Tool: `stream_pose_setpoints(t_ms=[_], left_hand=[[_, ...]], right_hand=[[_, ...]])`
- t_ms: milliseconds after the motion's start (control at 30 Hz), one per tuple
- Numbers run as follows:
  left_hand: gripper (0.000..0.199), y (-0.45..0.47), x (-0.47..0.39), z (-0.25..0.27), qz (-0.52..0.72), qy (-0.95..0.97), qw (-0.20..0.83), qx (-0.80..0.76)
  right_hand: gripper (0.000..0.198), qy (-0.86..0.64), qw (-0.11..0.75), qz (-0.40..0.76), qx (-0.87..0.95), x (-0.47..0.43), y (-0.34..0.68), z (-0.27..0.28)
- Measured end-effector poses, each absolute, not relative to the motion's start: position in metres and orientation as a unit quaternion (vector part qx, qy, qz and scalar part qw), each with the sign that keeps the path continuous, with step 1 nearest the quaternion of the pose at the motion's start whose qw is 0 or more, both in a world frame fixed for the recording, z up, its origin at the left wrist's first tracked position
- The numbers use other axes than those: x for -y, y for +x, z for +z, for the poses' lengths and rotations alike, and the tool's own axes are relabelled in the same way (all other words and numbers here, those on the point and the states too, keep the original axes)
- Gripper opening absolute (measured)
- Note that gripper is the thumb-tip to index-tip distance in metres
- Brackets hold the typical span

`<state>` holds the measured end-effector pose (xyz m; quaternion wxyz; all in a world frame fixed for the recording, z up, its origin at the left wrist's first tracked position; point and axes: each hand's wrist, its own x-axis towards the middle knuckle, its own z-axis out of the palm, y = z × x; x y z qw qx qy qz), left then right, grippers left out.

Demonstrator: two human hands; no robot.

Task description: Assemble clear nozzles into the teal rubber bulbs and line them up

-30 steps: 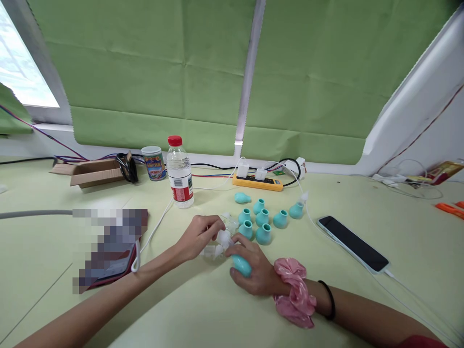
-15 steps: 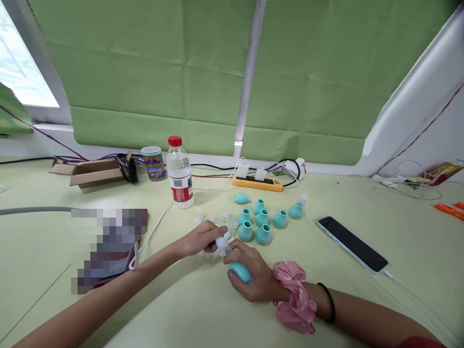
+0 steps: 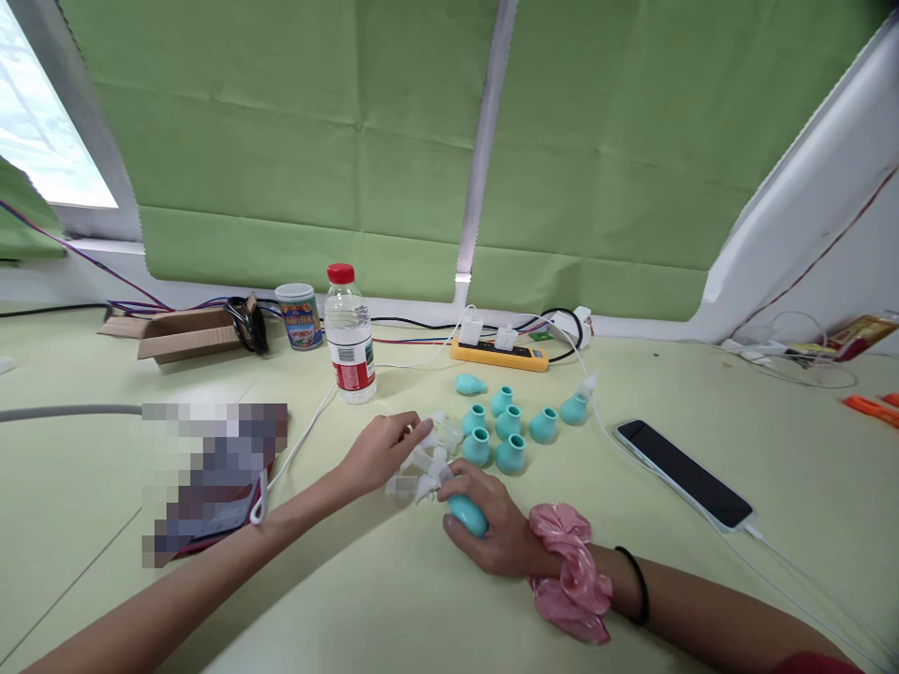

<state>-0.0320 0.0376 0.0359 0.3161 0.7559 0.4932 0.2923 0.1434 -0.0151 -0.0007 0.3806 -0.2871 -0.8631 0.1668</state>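
My right hand (image 3: 492, 520) is wrapped round a turquoise rubber bulb (image 3: 467, 516). A clear plastic nozzle (image 3: 428, 482) points left from the bulb's end, its neck partly hidden by my fingers. To the upper left, my left hand (image 3: 383, 451) reaches over a small pile of clear plastic nozzles (image 3: 444, 433), fingers bent and apart, fingertips at the pieces. Just beyond stand several turquoise bulbs (image 3: 509, 454) with open necks. One bulb (image 3: 574, 408) on the right carries a clear nozzle, and another bulb (image 3: 469, 384) lies on its side.
A water bottle (image 3: 351, 346) with a red cap and a printed can (image 3: 300, 316) stand at the back left, by a cardboard box (image 3: 189, 337). A yellow power strip (image 3: 500, 354) lies behind the bulbs. A phone (image 3: 685, 473) with a white cable is at right; a blurred-out object (image 3: 217, 487) lies left.
My left hand has let go of the nozzle at the bulb in my right hand and moved up and left to the plastic pile. My right hand still holds the bulb.
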Motion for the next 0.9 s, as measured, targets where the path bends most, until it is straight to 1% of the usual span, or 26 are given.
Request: stream_pose_setpoints(t_ms=[67, 100, 167, 233, 300, 333, 467, 533, 733, 900], left_hand=[[0.028, -0.034, -0.038, 0.031, 0.238, 0.798, 0.226, -0.505], [0.025, -0.035, -0.039, 0.03, 0.216, 0.809, 0.202, -0.508], [0.023, -0.035, -0.038, 0.029, 0.201, 0.816, 0.181, -0.51], [0.022, -0.034, -0.037, 0.033, 0.217, 0.813, 0.186, -0.507], [0.021, -0.033, -0.034, 0.038, 0.242, 0.813, 0.218, -0.482], [0.02, -0.032, -0.032, 0.041, 0.248, 0.815, 0.25, -0.46], [0.021, -0.029, -0.024, 0.048, 0.221, 0.787, 0.437, -0.375], [0.026, -0.028, -0.021, 0.048, 0.22, 0.759, 0.495, -0.362], [0.029, -0.026, -0.022, 0.045, 0.245, 0.716, 0.555, -0.347], [0.026, -0.024, -0.023, 0.045, 0.243, 0.686, 0.607, -0.319]], right_hand=[[0.026, -0.307, 0.386, 0.2, 0.847, 0.015, 0.145, -0.003], [0.028, -0.321, 0.39, 0.221, 0.834, 0.015, 0.145, -0.004], [0.031, -0.342, 0.4, 0.271, 0.806, 0.015, 0.145, -0.006], [0.03, -0.342, 0.415, 0.32, 0.78, 0.015, 0.144, -0.006], [0.026, -0.332, 0.435, 0.363, 0.754, 0.014, 0.143, -0.006], [0.023, -0.329, 0.447, 0.38, 0.74, 0.014, 0.142, -0.006], [0.017, -0.33, 0.477, 0.423, 0.696, 0.013, 0.142, -0.008], [0.017, -0.329, 0.482, 0.432, 0.688, 0.012, 0.142, -0.01], [0.018, -0.3, 0.461, 0.45, 0.704, 0.011, 0.142, -0.01], [0.017, -0.332, 0.471, 0.411, 0.707, 0.012, 0.141, -0.009]])
